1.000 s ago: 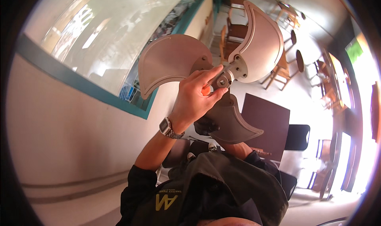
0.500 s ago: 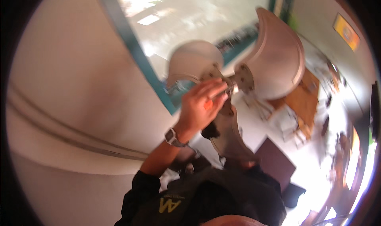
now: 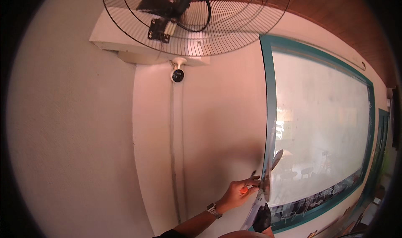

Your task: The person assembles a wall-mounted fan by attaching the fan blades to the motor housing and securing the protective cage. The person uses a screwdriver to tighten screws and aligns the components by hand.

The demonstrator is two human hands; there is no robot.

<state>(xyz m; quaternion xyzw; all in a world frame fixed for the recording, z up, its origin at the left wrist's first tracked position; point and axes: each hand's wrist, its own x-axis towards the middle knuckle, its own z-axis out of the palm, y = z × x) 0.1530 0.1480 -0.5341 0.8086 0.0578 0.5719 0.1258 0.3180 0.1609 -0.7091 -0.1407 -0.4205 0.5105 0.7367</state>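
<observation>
My left hand (image 3: 235,197), with a watch on its wrist, is closed on a slim tool with an orange handle (image 3: 243,190), which looks like a screwdriver. Its thin dark shaft sticks up past the fingers. The fingertips meet the hub area of a pale fan blade set (image 3: 251,215), whose blades are seen nearly edge-on. My right hand (image 3: 263,218), in a black glove, grips this blade set from below; part of that hand is hidden. One blade tip reaches up in front of the window frame.
Overhead hangs the wire rear grille (image 3: 197,41) of a wall fan, with its dark motor and cable. Beneath it a small round camera (image 3: 178,75) is fixed to the wall. A teal-framed window (image 3: 270,112) stands to the right, and cable trunking (image 3: 178,154) runs down the wall.
The view has swung up from the floor and room to the wall and fan grille. The blade set, held facing me before, is now lower and turned edge-on. Both hands keep their hold.
</observation>
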